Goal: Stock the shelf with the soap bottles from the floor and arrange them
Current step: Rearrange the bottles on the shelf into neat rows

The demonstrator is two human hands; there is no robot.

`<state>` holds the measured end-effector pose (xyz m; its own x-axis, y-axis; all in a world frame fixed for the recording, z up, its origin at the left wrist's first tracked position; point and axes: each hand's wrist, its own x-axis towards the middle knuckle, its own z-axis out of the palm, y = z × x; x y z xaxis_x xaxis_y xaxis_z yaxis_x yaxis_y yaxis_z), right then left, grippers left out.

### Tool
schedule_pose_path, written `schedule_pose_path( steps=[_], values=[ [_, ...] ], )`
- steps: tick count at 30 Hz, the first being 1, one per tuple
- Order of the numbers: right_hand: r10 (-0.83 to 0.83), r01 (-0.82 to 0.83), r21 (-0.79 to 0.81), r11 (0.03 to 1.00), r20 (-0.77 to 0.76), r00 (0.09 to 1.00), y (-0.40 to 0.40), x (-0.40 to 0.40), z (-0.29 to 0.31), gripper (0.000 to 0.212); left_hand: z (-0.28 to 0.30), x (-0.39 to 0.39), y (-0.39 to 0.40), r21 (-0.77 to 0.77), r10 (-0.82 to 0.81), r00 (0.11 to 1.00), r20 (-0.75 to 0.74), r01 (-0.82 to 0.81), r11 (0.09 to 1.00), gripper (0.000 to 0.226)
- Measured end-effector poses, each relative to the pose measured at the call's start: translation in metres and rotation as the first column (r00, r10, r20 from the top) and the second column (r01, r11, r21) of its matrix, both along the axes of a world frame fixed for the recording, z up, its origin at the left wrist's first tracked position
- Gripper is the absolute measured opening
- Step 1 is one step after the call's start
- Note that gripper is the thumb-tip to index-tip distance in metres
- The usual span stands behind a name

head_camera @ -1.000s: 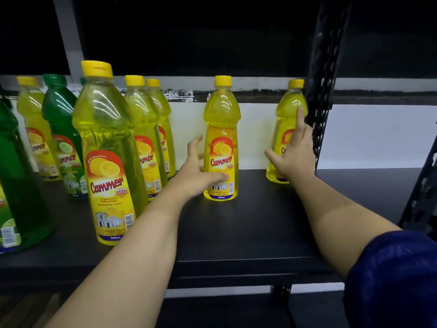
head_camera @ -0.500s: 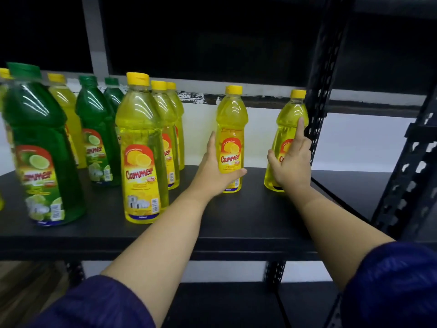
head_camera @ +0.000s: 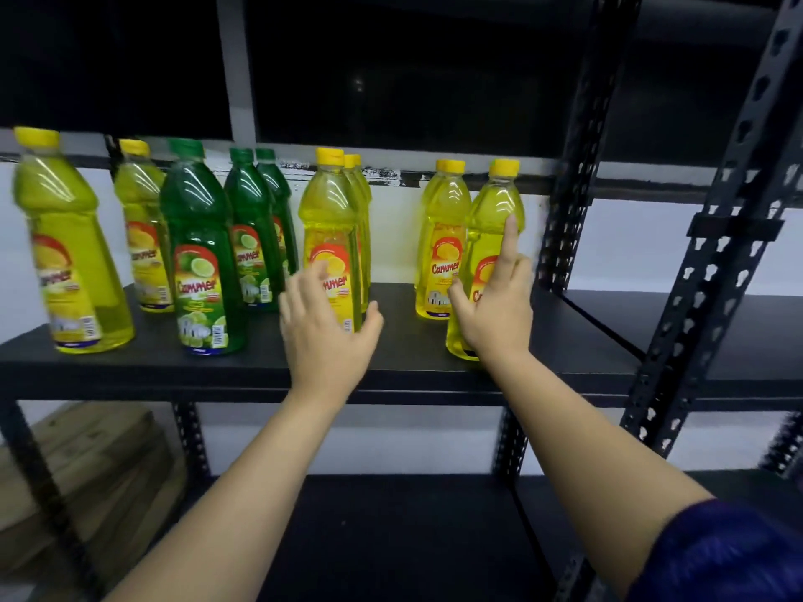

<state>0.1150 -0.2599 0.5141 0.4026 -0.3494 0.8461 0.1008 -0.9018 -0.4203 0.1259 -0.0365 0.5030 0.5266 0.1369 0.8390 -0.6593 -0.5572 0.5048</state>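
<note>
The right hand (head_camera: 495,306) is wrapped around the lower body of a yellow lemon soap bottle (head_camera: 486,236) standing near the front right of the black shelf board (head_camera: 413,371), forefinger stretched up along its shoulder. Just behind and to its left stands a second yellow bottle (head_camera: 441,236), close enough that I cannot tell whether the two touch. The left hand (head_camera: 323,328) is spread wide and blurred in front of the front bottle of the middle yellow row (head_camera: 330,236); it grasps nothing that I can see, and contact is unclear.

These bottles look full to the shoulder, so each should feel fairly heavy for its size, with liquid that sloshes when it is jerked. The clear plastic wall is probably stiff enough to hold but slick (the paper label gives better friction than the bare sides). They are tall with a narrow foot, so a push near the cap would likely tip one; the waist at label height is the sound place to grip or slide from.

The board is smooth, dark and flat, which should let a bottle slide easily. Farther left stand green lime bottles (head_camera: 200,262) and more yellow ones (head_camera: 65,245). The perforated steel upright (head_camera: 569,167) rises close by on the right, and behind is a white wall (head_camera: 630,245). A bare lower shelf (head_camera: 391,536) lies below, with wooden boards (head_camera: 87,462) at lower left.
</note>
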Motion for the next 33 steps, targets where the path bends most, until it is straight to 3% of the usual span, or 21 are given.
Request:
schedule_pose_path(
  steps=[3, 5, 8, 27, 33],
  values=[
    [0.027, -0.026, 0.013, 1.0, -0.007, 1.0, 0.031, 0.005, 0.001, 0.107, 0.014, 0.027, 0.011, -0.026, -0.026, 0.983, -0.183, 0.021, 0.999, 0.112],
    [0.029, -0.028, 0.021, 0.999, -0.021, 0.999, 0.045, 0.01, 0.001, 0.106, 0.014, 0.041, 0.01, -0.055, -0.139, 0.948, -0.286, 0.128, 0.99, 0.123],
    [0.037, -0.035, 0.047, 0.998, -0.031, 0.999, 0.052, 0.015, -0.001, 0.105, 0.002, 0.053, 0.008, -0.13, -0.233, 0.907, -0.351, 0.199, 0.971, 0.119],
    [0.039, -0.038, 0.08, 0.996, -0.014, 0.999, 0.042, 0.022, -0.005, 0.105, -0.009, 0.068, 0.004, -0.119, -0.2, 0.916, -0.348, 0.168, 0.979, 0.109],
    [0.043, -0.028, 0.109, 0.994, -0.137, 0.99, 0.046, 0.012, -0.012, 0.107, -0.002, 0.057, 0.007, -0.077, -0.197, 0.899, -0.392, 0.182, 0.98, 0.112]
  ],
)
